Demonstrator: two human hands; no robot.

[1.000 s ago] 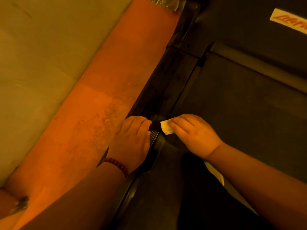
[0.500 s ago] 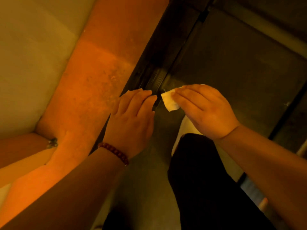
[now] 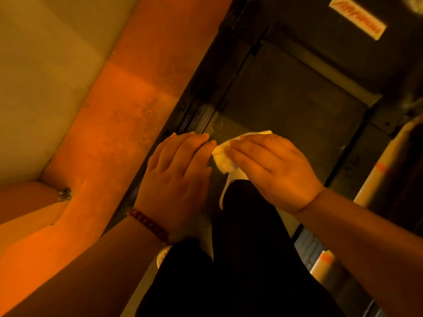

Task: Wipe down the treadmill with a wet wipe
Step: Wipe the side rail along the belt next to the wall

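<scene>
The dark treadmill belt (image 3: 290,106) runs up the middle of the view, with a ribbed side rail (image 3: 196,120) along its left edge. My right hand (image 3: 272,170) holds a white wet wipe (image 3: 223,160) over the belt near that rail, fingers laid across it. My left hand (image 3: 176,177), with a bead bracelet on the wrist, is just left of the wipe, fingers straight and tips close to its edge. Whether the left fingertips touch the wipe or the rail is unclear.
An orange floor strip (image 3: 128,115) and a pale wall (image 3: 45,65) lie left of the treadmill. A label with red lettering (image 3: 357,19) sits on the treadmill's far end. My dark trouser leg (image 3: 247,259) fills the bottom centre. Pale posts with orange marks (image 3: 377,179) stand at right.
The view has tilted up again, showing the label. Both hands stay together at the rail; the wipe has spread out wider under my right hand, and my left fingers lie flatter.
</scene>
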